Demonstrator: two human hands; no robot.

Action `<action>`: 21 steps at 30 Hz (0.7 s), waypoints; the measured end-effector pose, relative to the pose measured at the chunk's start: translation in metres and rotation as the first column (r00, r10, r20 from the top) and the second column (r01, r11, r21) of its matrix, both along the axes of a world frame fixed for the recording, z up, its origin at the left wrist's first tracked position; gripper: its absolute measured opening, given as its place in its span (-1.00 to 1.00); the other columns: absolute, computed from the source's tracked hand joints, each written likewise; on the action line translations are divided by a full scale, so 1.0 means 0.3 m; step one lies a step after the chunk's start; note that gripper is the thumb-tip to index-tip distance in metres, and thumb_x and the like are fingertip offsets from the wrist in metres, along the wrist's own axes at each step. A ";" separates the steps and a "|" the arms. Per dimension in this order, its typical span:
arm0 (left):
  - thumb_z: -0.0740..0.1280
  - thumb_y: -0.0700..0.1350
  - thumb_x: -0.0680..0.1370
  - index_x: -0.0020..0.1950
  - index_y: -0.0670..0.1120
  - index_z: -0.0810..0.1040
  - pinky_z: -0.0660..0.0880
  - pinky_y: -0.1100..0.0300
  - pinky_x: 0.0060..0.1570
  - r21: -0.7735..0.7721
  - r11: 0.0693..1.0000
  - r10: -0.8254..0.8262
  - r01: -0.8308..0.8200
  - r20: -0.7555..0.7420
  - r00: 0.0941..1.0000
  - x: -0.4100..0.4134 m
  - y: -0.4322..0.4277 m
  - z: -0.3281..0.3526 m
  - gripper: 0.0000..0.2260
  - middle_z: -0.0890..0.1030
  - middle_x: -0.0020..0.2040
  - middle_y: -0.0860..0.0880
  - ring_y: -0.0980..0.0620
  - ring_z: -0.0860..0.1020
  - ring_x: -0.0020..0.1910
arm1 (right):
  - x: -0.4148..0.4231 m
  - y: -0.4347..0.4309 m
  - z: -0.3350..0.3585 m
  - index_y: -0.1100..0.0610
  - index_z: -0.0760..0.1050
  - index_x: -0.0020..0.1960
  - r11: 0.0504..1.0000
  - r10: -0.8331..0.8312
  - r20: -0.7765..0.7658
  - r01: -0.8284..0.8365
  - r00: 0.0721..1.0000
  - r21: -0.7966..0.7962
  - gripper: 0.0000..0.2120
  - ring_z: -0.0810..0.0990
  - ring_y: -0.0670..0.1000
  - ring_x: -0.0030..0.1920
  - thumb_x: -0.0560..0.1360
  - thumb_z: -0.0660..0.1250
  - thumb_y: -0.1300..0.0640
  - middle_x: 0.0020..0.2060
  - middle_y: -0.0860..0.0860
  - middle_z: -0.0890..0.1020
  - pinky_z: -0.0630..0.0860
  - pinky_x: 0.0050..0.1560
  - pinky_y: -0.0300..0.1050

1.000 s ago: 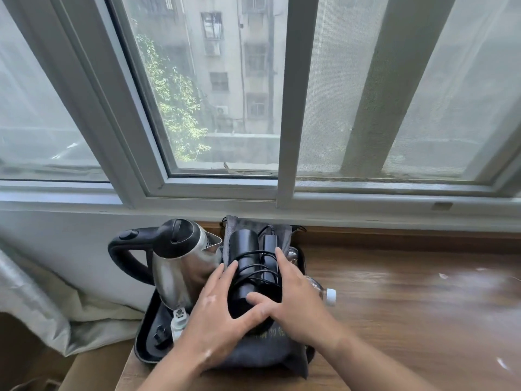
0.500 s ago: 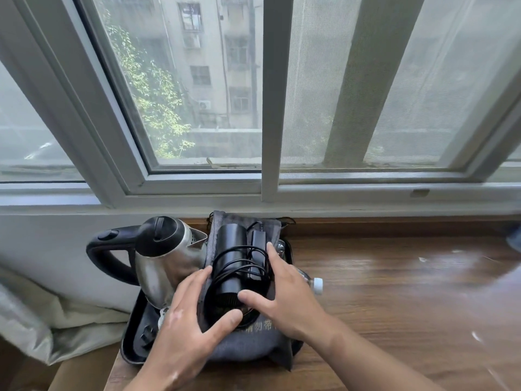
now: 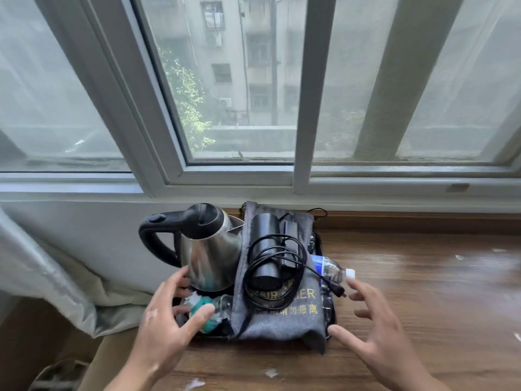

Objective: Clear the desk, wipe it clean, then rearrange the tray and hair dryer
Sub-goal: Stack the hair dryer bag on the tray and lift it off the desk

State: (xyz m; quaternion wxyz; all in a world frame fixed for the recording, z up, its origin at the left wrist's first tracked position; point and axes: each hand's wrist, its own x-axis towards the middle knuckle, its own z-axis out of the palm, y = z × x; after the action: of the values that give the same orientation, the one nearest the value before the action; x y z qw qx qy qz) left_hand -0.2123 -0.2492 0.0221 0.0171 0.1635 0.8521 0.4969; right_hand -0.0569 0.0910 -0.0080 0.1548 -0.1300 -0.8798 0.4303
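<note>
Head view: my left hand (image 3: 166, 314) and right hand (image 3: 375, 328) flank the tray (image 3: 333, 314), fingers spread, grasping nothing. Dryer (image 3: 265, 249) lies on a grey bag (image 3: 282, 320) on the tray, beside the kettle (image 3: 210, 249).

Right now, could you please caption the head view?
Left hand and right hand flank the tray holding a kettle, a hair dryer on a grey bag, and a bottle.

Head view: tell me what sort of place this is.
Probably a hotel or guest room: a tray carries an electric kettle, a water bottle and a hair dryer lying on a grey printed bag, on a wooden desk under a window.
</note>
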 end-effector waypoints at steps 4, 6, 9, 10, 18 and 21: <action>0.43 0.33 0.32 0.40 0.27 0.40 0.58 0.20 0.01 -0.073 0.997 0.037 -0.040 -0.037 0.999 -0.011 -0.017 -0.006 -0.34 0.53 0.16 0.29 0.21 0.52 0.19 | -0.023 -0.016 -0.006 -0.45 0.20 0.43 1.000 0.003 0.043 -0.002 0.999 -0.018 -0.18 0.49 -0.18 0.24 0.24 0.37 -0.56 0.26 -0.35 0.41 0.49 0.09 -0.40; 0.37 0.42 0.30 0.44 0.24 0.36 0.48 0.23 0.11 -0.175 0.982 0.057 -0.067 -0.059 0.997 -0.024 -0.047 -0.017 -0.26 0.48 0.20 0.30 0.29 0.47 0.21 | -0.032 -0.019 -0.013 -0.53 0.14 0.41 1.000 -0.005 0.083 0.006 0.997 -0.021 -0.14 0.46 -0.23 0.25 0.19 0.37 -0.60 0.28 -0.28 0.40 0.52 0.06 -0.35; 0.31 0.57 0.22 0.57 0.16 0.24 0.39 0.10 0.35 -0.307 0.950 0.062 -0.053 0.019 0.998 -0.064 -0.087 -0.062 -0.01 0.41 0.34 0.21 0.17 0.42 0.34 | -0.035 -0.020 -0.028 -0.59 0.09 0.40 0.999 -0.019 0.119 0.023 0.993 -0.032 -0.05 0.48 -0.22 0.22 0.08 0.38 -0.64 0.26 -0.18 0.41 0.55 0.14 -0.09; 0.29 0.62 0.19 0.60 0.15 0.20 0.36 0.06 0.41 -0.332 0.942 0.062 -0.042 0.050 0.997 -0.079 -0.092 -0.085 0.07 0.39 0.39 0.16 0.09 0.40 0.40 | -0.038 -0.019 -0.036 -0.60 0.08 0.40 0.999 -0.025 0.130 0.030 0.991 -0.035 -0.02 0.50 -0.18 0.21 0.05 0.39 -0.65 0.25 -0.14 0.42 0.56 0.17 0.02; 0.38 0.55 0.22 0.63 0.30 -0.06 0.33 -0.01 0.47 -0.236 0.972 0.023 0.012 0.147 0.989 -0.160 -0.042 -0.168 0.09 0.38 0.53 0.07 0.01 0.33 0.52 | -0.090 -0.011 -0.052 -0.48 0.04 0.51 0.993 0.075 0.207 -0.054 0.975 -0.103 0.19 0.51 -0.03 0.36 -0.01 0.53 -0.56 0.45 -0.14 0.41 0.44 0.39 0.10; 0.39 0.57 0.19 0.59 0.42 -0.15 0.34 -0.03 0.47 -0.201 0.980 0.045 -0.014 0.150 0.988 -0.179 -0.029 -0.182 0.11 0.40 0.53 0.01 -0.01 0.34 0.52 | -0.108 -0.009 -0.067 -0.42 0.02 0.54 0.982 0.132 0.198 -0.102 0.971 -0.156 0.25 0.48 -0.06 0.42 0.01 0.63 -0.45 0.48 -0.15 0.40 0.41 0.44 0.16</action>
State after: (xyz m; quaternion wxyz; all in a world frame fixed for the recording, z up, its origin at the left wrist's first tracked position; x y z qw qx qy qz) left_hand -0.2661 -0.2579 -0.0325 0.0914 0.1094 0.8960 0.4205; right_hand -0.0893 0.0884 -0.0282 0.0268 -0.1328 -0.8637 0.4855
